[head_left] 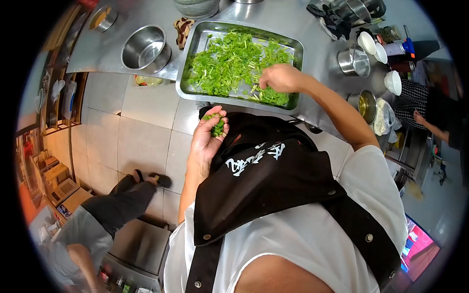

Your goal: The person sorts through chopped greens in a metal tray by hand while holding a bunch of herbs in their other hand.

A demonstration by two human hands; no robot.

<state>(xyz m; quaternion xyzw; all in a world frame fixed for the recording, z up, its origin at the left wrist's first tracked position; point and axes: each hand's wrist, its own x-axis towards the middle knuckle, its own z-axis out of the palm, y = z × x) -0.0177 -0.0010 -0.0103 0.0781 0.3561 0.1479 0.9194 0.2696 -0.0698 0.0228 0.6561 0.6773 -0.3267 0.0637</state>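
Greens, chopped (229, 61), lie loose in a rectangular metal tray (240, 103) at the near edge of the steel desk (322, 73); a second small lot is in the left hand (207, 134). Left fingers curled around that lot, palm up, just off the tray's near side. Right hand (282, 78) over the tray's right half, fingers bent down at the greens; whether they are clamped on any, cannot tell. Risk (judged): left hand sits outside the rim, so a loosened curl could shed bits on apron (273, 180) or floor (141, 122). Tray's near-left corner seems to overhang the desk; a forearm or body bump could shift or tip it. Greens heaped close to the near rim; a hard sweep by the right hand could push some over. Containers: steel bowl (145, 49) left of the tray, bare inner wall showing; small pot (110, 22) at the far-left corner, orange contents; pot (362, 106) at right, yellowish contents, details unclear.
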